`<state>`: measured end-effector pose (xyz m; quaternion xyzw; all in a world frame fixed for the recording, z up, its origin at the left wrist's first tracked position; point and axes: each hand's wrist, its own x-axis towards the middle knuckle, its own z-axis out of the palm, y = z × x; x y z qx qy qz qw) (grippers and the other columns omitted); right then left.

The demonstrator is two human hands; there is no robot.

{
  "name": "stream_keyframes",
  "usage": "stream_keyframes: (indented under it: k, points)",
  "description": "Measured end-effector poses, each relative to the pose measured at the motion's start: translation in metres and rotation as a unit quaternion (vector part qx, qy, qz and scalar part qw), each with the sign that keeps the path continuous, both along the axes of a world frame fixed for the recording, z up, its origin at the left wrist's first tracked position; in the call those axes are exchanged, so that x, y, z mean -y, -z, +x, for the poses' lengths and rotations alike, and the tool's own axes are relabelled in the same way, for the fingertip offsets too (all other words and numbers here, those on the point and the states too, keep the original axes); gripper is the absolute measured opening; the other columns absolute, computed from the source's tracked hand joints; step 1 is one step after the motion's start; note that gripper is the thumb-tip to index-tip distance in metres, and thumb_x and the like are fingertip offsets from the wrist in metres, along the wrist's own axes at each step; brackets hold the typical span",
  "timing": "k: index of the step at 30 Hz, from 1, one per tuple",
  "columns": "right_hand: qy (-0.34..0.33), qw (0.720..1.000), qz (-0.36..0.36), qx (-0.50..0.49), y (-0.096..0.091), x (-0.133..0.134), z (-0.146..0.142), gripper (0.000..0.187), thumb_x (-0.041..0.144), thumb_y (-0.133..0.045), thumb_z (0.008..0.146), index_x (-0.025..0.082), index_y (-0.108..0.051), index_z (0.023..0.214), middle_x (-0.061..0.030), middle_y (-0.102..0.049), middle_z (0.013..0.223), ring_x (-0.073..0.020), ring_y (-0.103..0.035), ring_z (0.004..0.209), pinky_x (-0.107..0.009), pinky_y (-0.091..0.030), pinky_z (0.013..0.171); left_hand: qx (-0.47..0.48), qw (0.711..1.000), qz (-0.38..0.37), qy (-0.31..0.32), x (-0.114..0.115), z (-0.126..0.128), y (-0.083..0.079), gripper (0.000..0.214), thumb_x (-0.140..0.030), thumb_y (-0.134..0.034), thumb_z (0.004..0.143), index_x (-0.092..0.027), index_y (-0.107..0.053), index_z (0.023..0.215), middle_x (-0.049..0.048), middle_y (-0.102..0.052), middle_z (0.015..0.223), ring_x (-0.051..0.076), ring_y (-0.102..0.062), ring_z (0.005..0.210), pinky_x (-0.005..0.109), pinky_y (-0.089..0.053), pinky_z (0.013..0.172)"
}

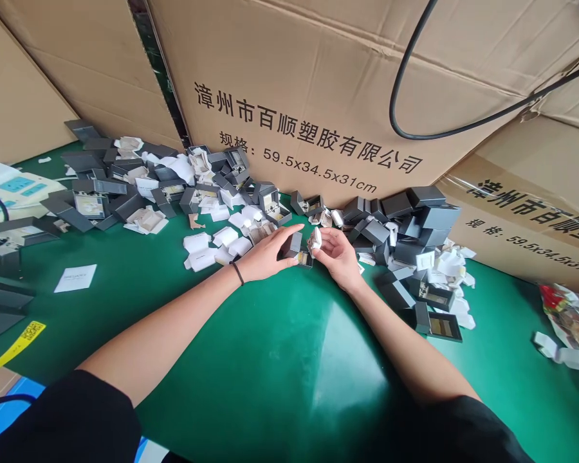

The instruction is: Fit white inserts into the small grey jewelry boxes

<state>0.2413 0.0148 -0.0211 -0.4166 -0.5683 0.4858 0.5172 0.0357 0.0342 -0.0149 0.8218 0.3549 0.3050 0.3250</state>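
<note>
My left hand (266, 256) curves around a small dark grey box (293, 245), its thumb on the near side and its fingers on the far side. The box's lid stands up, and a yellowish patch shows inside its lower part. Beside it, my right hand (340, 258) pinches a crumpled white paper insert (314, 240) between thumb and fingers. Several folded white paper pieces (201, 251) lie to the left of my hands. Just past my fingers rests another open dark box (307, 203).
Heaps of dark grey boxes and paper lie left (125, 186) and right (410, 225) on the green table (260, 386). Large cardboard cartons (289, 77) stand behind. A black cable (394, 103) hangs at upper right. A white card (76, 278) and yellow strip (17, 347) are at left.
</note>
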Motion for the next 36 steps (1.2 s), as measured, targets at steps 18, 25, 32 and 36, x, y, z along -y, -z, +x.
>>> stream_keyframes:
  k: [18, 25, 32, 36]
  points:
    - [0.008, 0.961, 0.152, 0.233, 0.004, 0.006, -0.004, 0.042, 0.036, -0.066, 0.076, 0.024, -0.052, 0.113, -0.0045, -0.060, 0.116, -0.0195, -0.057, 0.104, -0.035, -0.046, 0.094, 0.046, 0.997, -0.063, -0.010, -0.001, 0.002, 0.000, 0.086, -0.031, -0.067, 0.072, -0.027, -0.021, 0.144, 0.0088, -0.047, 0.135, 0.024, -0.058, 0.105, 0.036, -0.047, 0.091]
    - [-0.019, 0.918, 0.191, 0.348, -0.002, 0.006, 0.004, 0.042, 0.034, -0.061, 0.080, 0.025, -0.049, 0.120, -0.0052, -0.059, 0.119, -0.0207, -0.058, 0.105, -0.036, -0.047, 0.092, 0.040, 0.997, -0.067, -0.004, -0.005, 0.001, 0.004, 0.089, -0.028, -0.065, 0.073, -0.029, -0.013, 0.146, 0.0096, -0.048, 0.132, 0.022, -0.060, 0.101, 0.037, -0.048, 0.090]
    - [-0.075, 0.853, 0.156, 0.492, -0.026, 0.004, 0.005, 0.054, 0.025, -0.062, 0.079, 0.020, -0.040, 0.128, -0.0100, -0.061, 0.108, -0.0248, -0.058, 0.103, -0.040, -0.049, 0.086, 0.052, 0.996, -0.077, 0.006, -0.008, 0.001, 0.006, 0.094, -0.029, -0.068, 0.071, -0.030, -0.012, 0.146, 0.0094, -0.051, 0.130, 0.023, -0.059, 0.104, 0.036, -0.050, 0.087]
    - [-0.070, 0.820, 0.165, 0.544, -0.026, 0.004, 0.000, 0.040, 0.021, -0.063, 0.078, 0.017, -0.048, 0.115, -0.0107, -0.062, 0.101, -0.0253, -0.058, 0.098, -0.038, -0.051, 0.079, 0.072, 0.993, -0.096, 0.015, -0.010, 0.001, 0.007, 0.099, -0.029, -0.070, 0.069, -0.032, -0.008, 0.146, 0.0085, -0.052, 0.129, 0.023, -0.059, 0.104, 0.036, -0.051, 0.086]
